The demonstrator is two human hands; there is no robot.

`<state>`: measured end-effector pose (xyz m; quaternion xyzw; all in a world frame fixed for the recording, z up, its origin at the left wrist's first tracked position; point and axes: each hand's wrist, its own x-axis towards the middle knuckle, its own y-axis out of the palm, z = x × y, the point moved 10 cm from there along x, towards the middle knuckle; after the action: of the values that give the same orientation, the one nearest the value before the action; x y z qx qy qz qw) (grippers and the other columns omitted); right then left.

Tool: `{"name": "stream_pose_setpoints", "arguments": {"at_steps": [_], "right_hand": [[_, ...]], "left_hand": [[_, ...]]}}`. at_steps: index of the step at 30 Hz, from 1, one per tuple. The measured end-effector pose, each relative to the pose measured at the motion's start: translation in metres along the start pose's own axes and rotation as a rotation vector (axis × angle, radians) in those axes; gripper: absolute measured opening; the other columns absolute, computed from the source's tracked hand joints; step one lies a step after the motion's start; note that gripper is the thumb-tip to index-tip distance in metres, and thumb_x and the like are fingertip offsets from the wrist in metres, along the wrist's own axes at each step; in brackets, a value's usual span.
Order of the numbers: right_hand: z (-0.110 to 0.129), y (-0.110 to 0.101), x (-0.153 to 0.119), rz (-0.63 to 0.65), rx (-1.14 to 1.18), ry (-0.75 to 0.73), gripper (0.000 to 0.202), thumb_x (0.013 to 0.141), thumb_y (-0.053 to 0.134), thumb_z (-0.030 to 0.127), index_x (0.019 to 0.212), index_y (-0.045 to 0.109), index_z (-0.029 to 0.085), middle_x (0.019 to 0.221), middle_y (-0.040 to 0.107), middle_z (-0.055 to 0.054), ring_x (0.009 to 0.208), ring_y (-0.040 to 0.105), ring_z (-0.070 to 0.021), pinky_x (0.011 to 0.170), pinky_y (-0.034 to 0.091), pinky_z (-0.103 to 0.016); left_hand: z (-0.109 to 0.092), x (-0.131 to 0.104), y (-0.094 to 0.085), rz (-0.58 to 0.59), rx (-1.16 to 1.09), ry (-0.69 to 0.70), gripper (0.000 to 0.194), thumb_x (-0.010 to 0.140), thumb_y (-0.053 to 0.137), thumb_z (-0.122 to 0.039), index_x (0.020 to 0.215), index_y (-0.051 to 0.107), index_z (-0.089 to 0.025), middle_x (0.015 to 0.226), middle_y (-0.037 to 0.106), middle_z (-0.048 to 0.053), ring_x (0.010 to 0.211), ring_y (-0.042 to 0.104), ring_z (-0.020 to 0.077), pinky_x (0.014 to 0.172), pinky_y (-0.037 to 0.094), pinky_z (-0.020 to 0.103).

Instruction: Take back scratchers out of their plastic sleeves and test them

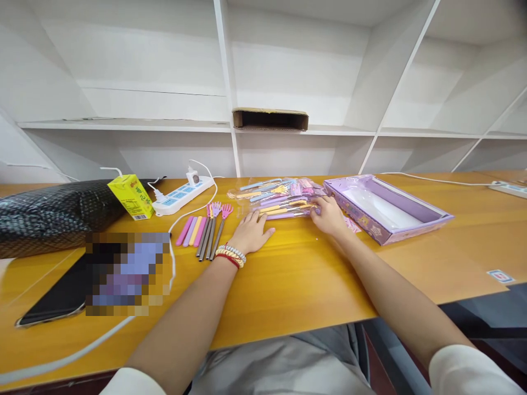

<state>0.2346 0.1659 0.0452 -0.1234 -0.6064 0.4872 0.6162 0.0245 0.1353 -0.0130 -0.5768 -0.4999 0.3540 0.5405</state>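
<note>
Several wrapped stick-like items (274,192) in pastel colours lie in a pile on the wooden table. My left hand (251,231), with bracelets at the wrist, lies with spread fingers at the pile's near left edge, fingertips touching the nearest sticks. At the pile's right end is my right hand (328,215), its fingers bent over the wrapped ends; what it grips is too small to make out. Left of my left hand are several metal rods, some topped with small coloured claws (221,215), beside a row of pink, purple and yellow handles (191,231).
An open purple box (381,231) stands right of the pile. To the left are a yellow drink carton (130,196), a power strip (183,196) with white cables, a black bag (53,211) and a dark phone (55,293). White shelves behind hold a cardboard box (270,119).
</note>
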Motion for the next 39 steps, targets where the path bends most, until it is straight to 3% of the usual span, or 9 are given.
{"name": "stream_pose_setpoints", "arguments": {"at_steps": [5,9,11,14,21,25,28,33,39], "right_hand": [[-0.056,-0.024,0.006,-0.019,0.025,0.248,0.031,0.07,0.047,0.014,0.096,0.064,0.016,0.094,0.066,-0.01,0.088,0.059,-0.0242,0.079,0.045,-0.037],[-0.079,-0.041,0.005,-0.082,0.014,0.293,0.026,0.073,0.046,0.02,0.092,0.064,0.016,0.089,0.067,-0.01,0.081,0.059,-0.0228,0.075,0.045,-0.036],[-0.07,-0.039,0.006,-0.088,-0.003,0.252,0.027,0.075,0.046,0.023,0.094,0.064,0.016,0.09,0.067,-0.01,0.082,0.058,-0.0232,0.076,0.045,-0.036],[-0.032,-0.022,0.018,-0.043,-0.057,0.096,0.03,0.077,0.046,0.023,0.102,0.061,0.014,0.1,0.064,-0.012,0.094,0.056,-0.0253,0.082,0.043,-0.037],[0.065,0.051,0.074,0.222,-0.24,-0.29,0.031,0.084,0.042,0.021,0.111,0.057,0.014,0.115,0.059,-0.013,0.108,0.049,-0.0247,0.092,0.036,-0.037],[0.09,0.095,0.089,0.39,-0.318,-0.39,0.038,0.084,0.041,0.018,0.121,0.05,0.014,0.126,0.053,-0.012,0.115,0.045,-0.0238,0.092,0.035,-0.036],[0.093,0.113,0.091,0.416,-0.345,-0.38,0.038,0.083,0.041,0.016,0.119,0.051,0.011,0.12,0.056,-0.015,0.112,0.046,-0.0266,0.089,0.035,-0.039],[0.092,0.109,0.089,0.392,-0.39,-0.4,0.032,0.082,0.037,0.01,0.106,0.058,0.009,0.112,0.058,-0.018,0.109,0.045,-0.0283,0.089,0.029,-0.041],[0.078,0.047,0.088,0.213,-0.416,-0.372,0.033,0.08,0.038,0.009,0.106,0.058,0.011,0.105,0.059,-0.017,0.101,0.044,-0.0276,0.081,0.028,-0.039]], "left_hand": [[0.0,0.0,-0.003,-0.017,-0.005,0.003,0.069,0.084,0.028,-0.06,0.137,0.035,-0.017,0.147,0.025,0.015,0.136,0.021,0.0287,0.109,0.017,0.044],[0.001,0.001,0.0,-0.003,-0.009,-0.014,0.068,0.085,0.026,-0.059,0.138,0.033,-0.017,0.148,0.023,0.015,0.136,0.02,0.0297,0.108,0.018,0.045],[0.0,0.001,0.002,-0.002,0.005,-0.016,0.068,0.085,0.024,-0.059,0.139,0.032,-0.016,0.148,0.022,0.015,0.136,0.019,0.03,0.108,0.017,0.045],[0.0,0.002,0.003,-0.005,0.027,-0.016,0.069,0.086,0.023,-0.058,0.139,0.031,-0.015,0.149,0.021,0.015,0.136,0.018,0.03,0.109,0.016,0.045],[0.001,0.0,0.004,-0.022,0.031,-0.011,0.067,0.086,0.023,-0.058,0.138,0.03,-0.017,0.148,0.023,0.015,0.136,0.019,0.0274,0.108,0.017,0.044],[0.001,-0.001,0.004,-0.043,0.044,-0.005,0.066,0.086,0.024,-0.058,0.137,0.031,-0.017,0.147,0.025,0.016,0.136,0.021,0.0285,0.107,0.019,0.044],[0.002,0.0,0.005,-0.05,0.041,-0.006,0.065,0.086,0.024,-0.057,0.137,0.032,-0.017,0.147,0.025,0.015,0.135,0.022,0.0291,0.107,0.02,0.044],[0.002,0.001,0.006,-0.064,0.043,0.002,0.065,0.086,0.024,-0.057,0.136,0.032,-0.017,0.146,0.026,0.016,0.134,0.022,0.0296,0.106,0.02,0.045],[0.002,0.001,0.005,-0.077,0.035,0.008,0.066,0.085,0.025,-0.058,0.136,0.034,-0.016,0.145,0.028,0.016,0.133,0.024,0.0301,0.106,0.02,0.046]]}}
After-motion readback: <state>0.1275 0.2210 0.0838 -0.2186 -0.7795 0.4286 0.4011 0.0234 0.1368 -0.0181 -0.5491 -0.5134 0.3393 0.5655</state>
